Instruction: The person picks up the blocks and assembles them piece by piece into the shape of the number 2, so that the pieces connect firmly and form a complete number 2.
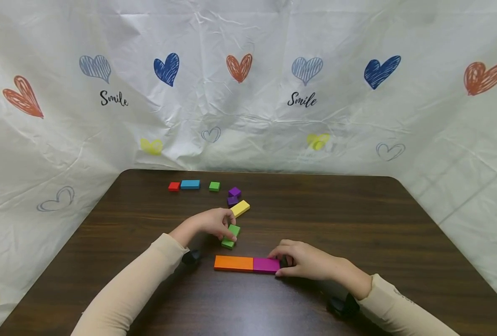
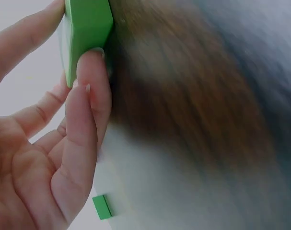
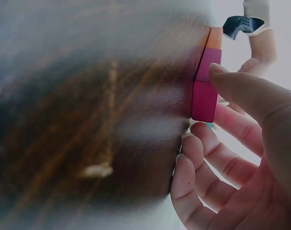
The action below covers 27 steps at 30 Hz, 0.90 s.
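Note:
My left hand (image 1: pixel 211 221) pinches a green rectangular block (image 1: pixel 233 230) between thumb and fingers. In the left wrist view the same green block (image 2: pixel 90 24) shows close up at the fingertips. Below it, an orange block (image 1: pixel 233 263) and a magenta block (image 1: pixel 266 265) lie end to end in one straight row. My right hand (image 1: pixel 309 261) grips the magenta block near its right end, thumb on the near side and a finger on the far side. The right wrist view shows the end of that magenta block (image 3: pixel 204 100) against the table.
Just beyond the left hand lies a yellow block (image 1: pixel 242 208), with two purple blocks (image 1: pixel 234 192) behind it. Farther back stand a small green block (image 1: pixel 214 186), a blue block (image 1: pixel 190 185) and a red block (image 1: pixel 174 186). A printed white sheet (image 1: pixel 257 154) hangs behind the dark wooden table (image 1: pixel 336 210).

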Tool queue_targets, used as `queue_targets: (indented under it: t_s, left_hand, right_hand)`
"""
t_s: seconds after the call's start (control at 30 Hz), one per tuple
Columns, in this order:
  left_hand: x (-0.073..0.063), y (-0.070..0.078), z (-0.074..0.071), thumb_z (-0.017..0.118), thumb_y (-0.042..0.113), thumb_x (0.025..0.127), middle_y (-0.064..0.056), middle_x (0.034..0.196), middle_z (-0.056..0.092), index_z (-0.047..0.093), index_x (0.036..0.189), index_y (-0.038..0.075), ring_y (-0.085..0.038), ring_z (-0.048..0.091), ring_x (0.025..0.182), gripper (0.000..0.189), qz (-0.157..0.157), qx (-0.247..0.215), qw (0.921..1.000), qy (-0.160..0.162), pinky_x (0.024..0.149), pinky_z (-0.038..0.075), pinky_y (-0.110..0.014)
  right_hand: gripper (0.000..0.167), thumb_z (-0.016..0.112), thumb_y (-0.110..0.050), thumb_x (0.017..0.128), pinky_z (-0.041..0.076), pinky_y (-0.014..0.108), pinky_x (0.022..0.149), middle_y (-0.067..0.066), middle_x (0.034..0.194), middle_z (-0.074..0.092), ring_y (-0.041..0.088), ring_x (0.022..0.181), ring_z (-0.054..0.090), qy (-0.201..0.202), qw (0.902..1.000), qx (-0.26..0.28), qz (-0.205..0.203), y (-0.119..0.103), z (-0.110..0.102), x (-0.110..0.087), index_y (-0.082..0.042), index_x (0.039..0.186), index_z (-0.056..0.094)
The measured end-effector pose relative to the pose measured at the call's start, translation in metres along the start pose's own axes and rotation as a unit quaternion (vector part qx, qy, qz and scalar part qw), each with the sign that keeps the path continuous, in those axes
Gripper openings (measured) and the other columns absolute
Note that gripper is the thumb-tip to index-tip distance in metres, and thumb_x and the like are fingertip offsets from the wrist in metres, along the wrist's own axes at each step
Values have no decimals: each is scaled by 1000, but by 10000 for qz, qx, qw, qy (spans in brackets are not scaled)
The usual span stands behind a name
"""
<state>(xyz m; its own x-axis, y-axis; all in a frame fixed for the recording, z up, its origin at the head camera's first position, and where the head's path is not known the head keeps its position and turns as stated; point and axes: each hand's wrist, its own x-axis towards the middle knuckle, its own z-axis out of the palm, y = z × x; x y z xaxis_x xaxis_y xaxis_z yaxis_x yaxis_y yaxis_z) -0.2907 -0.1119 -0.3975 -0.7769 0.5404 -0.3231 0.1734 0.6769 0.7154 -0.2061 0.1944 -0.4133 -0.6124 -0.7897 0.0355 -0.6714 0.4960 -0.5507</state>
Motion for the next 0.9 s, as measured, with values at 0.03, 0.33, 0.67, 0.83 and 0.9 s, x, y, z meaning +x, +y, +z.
queue_targets:
  t_s: [0.03, 0.33, 0.67, 0.83, 0.9]
  left_hand:
    - [-1, -2, -1, 83, 10, 87, -4, 73, 55, 57, 110, 3, -13, 54, 58, 35, 40, -48, 10000, -49, 60, 46, -23]
    - [-10, -21, -10, 78, 5, 89, -2, 71, 55, 59, 112, 0, -11, 51, 61, 30, 232, -399, 9986, -250, 62, 45, -23]
    - [-10, -26, -9, 80, 10, 89, -1, 71, 56, 61, 110, 3, -12, 51, 62, 30, 360, -162, 9991, -173, 63, 41, -25]
    - [-11, -25, -7, 81, 12, 88, 0, 70, 55, 61, 109, 3, -12, 49, 62, 30, 432, -51, 9989, -194, 64, 39, -26]
    - [-11, -25, -6, 81, 13, 88, 0, 70, 55, 61, 108, 4, -11, 48, 63, 30, 467, -16, 9988, -173, 64, 39, -26]
  right_hand:
    - [31, 77, -28, 95, 49, 20, 69, -9, 102, 57, 3, 77, 53, -5, 10000, 0, 16, 0, 0, 0, -14, 121, 70]
    - [31, 77, -27, 95, 49, 21, 70, -9, 101, 57, 4, 78, 54, -20, 10000, 32, 35, 0, 2, 1, -14, 122, 70]
    - [32, 75, -30, 96, 48, 21, 70, -10, 103, 56, 4, 78, 53, -48, 10000, 7, 47, -2, 2, 1, -14, 124, 70]
    - [33, 76, -29, 95, 49, 21, 70, -11, 103, 56, 4, 78, 53, -72, 9999, -12, 103, -2, 2, 0, -15, 124, 70]
    - [32, 76, -29, 95, 49, 21, 70, -10, 103, 56, 4, 78, 53, -48, 10000, -21, 61, -2, 2, -1, -15, 123, 70]
